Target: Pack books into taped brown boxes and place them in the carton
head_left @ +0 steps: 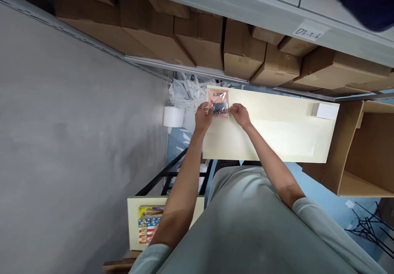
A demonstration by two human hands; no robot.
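Observation:
A small square packet (218, 97) in shiny clear plastic, with a pinkish-orange border and a dark lower middle, lies at the left end of a cream tabletop (261, 140). My left hand (203, 118) is closed on the packet's left edge, thumb over its lower left corner. At the opposite side, the fingers of my right hand (241, 114) are pinched together at the packet's lower right edge. What exactly is inside the plastic is too small to make out.
A white box (327, 111) sits at the tabletop's right end, beside an open cardboard carton (351, 150). Brown boxes (243, 52) fill the shelf ahead. Left are a white roll (174, 116), crumpled white material (186, 94) and a grey wall (83, 122). Colourful printed items (149, 224) lie lower left.

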